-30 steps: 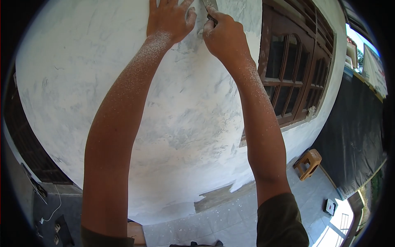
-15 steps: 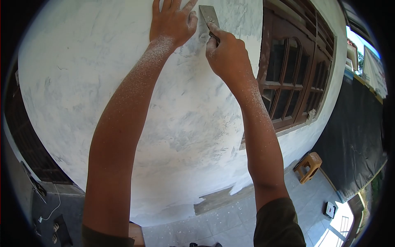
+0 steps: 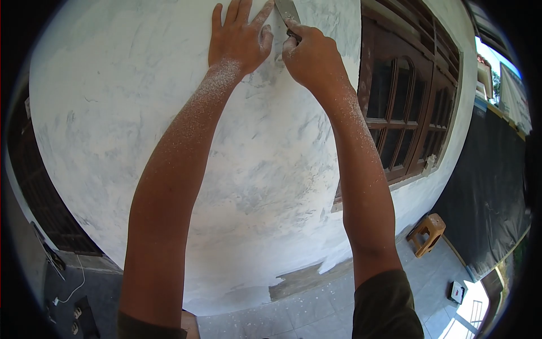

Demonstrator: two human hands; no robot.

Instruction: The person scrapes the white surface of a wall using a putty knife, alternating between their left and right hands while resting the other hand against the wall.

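Note:
My left hand (image 3: pixel 240 38) lies with fingers spread against the white wall (image 3: pixel 265 169), near the top of the view. White dust coats its wrist and thumb. Just right of it, my right hand (image 3: pixel 315 56) is closed round the handle of a putty knife (image 3: pixel 288 11). The knife's flat metal blade points up and left along the wall, close to my left fingertips; its far end is at the upper edge. Grey smears and patches mottle the wall surface below both hands.
A brown wooden window (image 3: pixel 403 101) is set in the wall on the right. Below it stand a brown plastic stool (image 3: pixel 427 234) and a small white-and-black box (image 3: pixel 456 292) on the tiled floor (image 3: pixel 316 308). Black sheeting (image 3: pixel 485 186) hangs at right; a white cable (image 3: pixel 83 277) lies lower left.
The putty knife and my right hand have moved slightly up, so the blade now reaches the upper edge. My left hand stays spread on the wall. The view has shifted a little.

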